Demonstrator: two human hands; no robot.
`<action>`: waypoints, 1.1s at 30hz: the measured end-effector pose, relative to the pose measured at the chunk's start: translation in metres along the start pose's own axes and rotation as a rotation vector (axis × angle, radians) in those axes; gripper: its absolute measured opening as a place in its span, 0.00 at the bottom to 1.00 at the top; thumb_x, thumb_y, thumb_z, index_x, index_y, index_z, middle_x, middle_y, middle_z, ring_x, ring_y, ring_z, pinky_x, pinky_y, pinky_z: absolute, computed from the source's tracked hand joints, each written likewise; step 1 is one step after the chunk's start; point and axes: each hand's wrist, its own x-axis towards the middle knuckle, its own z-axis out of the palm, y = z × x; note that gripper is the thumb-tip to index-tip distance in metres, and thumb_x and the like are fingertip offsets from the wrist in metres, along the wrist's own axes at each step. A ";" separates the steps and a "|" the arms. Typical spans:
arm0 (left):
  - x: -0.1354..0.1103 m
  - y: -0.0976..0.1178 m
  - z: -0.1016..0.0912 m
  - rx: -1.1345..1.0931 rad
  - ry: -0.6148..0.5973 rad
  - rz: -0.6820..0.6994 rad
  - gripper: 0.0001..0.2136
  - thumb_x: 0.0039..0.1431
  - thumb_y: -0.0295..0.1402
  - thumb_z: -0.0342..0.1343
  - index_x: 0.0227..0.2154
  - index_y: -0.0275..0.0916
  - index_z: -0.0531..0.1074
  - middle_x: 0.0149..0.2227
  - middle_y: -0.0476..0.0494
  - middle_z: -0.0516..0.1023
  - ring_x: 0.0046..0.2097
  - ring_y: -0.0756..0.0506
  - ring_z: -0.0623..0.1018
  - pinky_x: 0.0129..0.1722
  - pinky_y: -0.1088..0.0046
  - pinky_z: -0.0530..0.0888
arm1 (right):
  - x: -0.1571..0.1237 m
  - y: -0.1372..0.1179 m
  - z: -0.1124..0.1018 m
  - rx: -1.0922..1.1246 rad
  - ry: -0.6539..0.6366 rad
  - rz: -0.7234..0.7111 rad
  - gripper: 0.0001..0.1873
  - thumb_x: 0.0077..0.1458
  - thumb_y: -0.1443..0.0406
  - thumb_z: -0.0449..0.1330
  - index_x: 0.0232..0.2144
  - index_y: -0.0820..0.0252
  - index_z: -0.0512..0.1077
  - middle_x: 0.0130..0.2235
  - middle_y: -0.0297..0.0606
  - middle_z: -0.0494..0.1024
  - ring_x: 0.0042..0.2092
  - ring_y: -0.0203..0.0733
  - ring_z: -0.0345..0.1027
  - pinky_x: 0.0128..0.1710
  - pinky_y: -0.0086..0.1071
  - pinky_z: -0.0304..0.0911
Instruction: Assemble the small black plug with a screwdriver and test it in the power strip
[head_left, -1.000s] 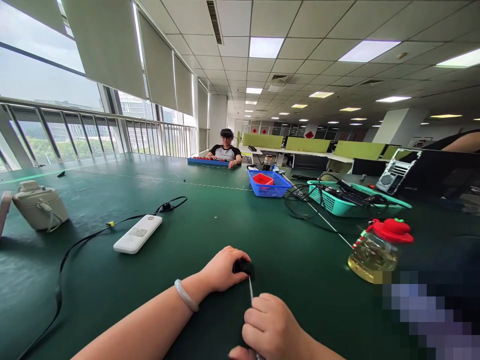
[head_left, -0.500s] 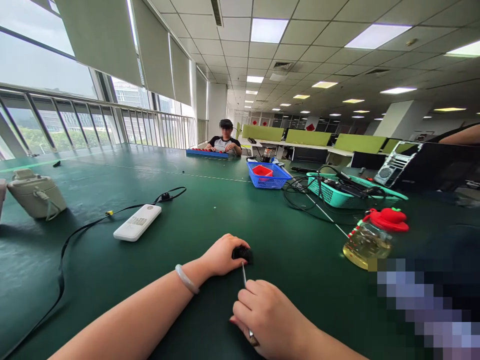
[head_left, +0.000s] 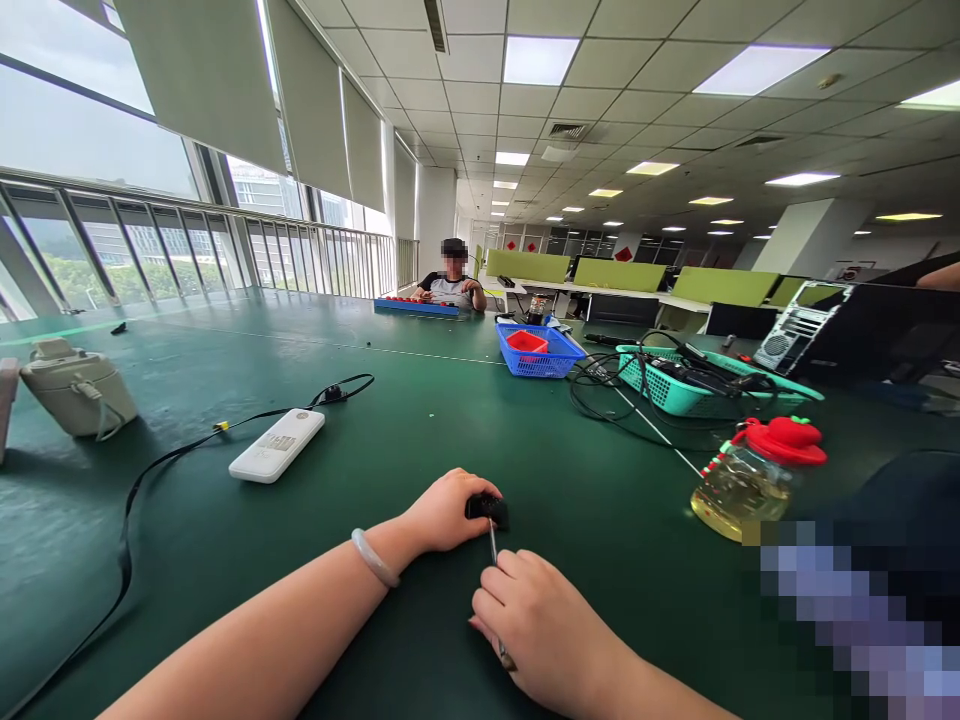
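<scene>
The table [head_left: 420, 420] is dark green. My left hand [head_left: 442, 512] pins a small black part [head_left: 487, 508]; my bracelet [head_left: 373, 558] is pale grey. Beyond it: white power bank [head_left: 277, 445], blue basket [head_left: 541, 351], teal basket [head_left: 675, 385], red-lidded jar [head_left: 754, 472].

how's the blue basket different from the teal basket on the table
The blue basket is the smaller and boxier of the two and holds a red container. The teal basket is longer and shallower, stuffed with black cables that spill out onto the green table. Both are open-mesh plastic and sit side by side, well beyond both hands.
</scene>
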 end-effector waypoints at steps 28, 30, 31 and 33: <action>0.000 0.003 -0.004 0.017 -0.005 -0.038 0.19 0.48 0.33 0.62 0.46 0.42 0.74 0.39 0.45 0.79 0.45 0.42 0.75 0.47 0.67 0.71 | 0.001 0.006 0.004 0.045 0.061 0.154 0.08 0.54 0.65 0.60 0.24 0.58 0.66 0.24 0.33 0.71 0.26 0.37 0.61 0.28 0.33 0.45; 0.000 0.002 -0.002 0.020 -0.003 -0.037 0.19 0.48 0.32 0.62 0.46 0.42 0.74 0.40 0.45 0.79 0.45 0.42 0.74 0.48 0.66 0.71 | 0.000 0.008 0.004 0.045 0.084 0.163 0.09 0.55 0.66 0.59 0.23 0.58 0.66 0.23 0.33 0.71 0.26 0.37 0.60 0.27 0.33 0.44; 0.000 0.002 -0.002 0.019 -0.003 -0.035 0.19 0.48 0.32 0.62 0.46 0.42 0.74 0.40 0.45 0.79 0.46 0.42 0.74 0.48 0.66 0.71 | 0.000 0.009 0.003 0.046 0.107 0.171 0.10 0.55 0.66 0.58 0.23 0.58 0.65 0.23 0.32 0.70 0.25 0.36 0.60 0.27 0.33 0.44; 0.000 0.001 -0.001 0.013 -0.003 -0.034 0.20 0.47 0.32 0.61 0.46 0.42 0.74 0.41 0.45 0.79 0.46 0.41 0.74 0.48 0.66 0.71 | 0.000 0.011 0.001 0.051 0.154 0.179 0.11 0.56 0.67 0.57 0.22 0.58 0.65 0.22 0.32 0.70 0.25 0.36 0.60 0.27 0.33 0.43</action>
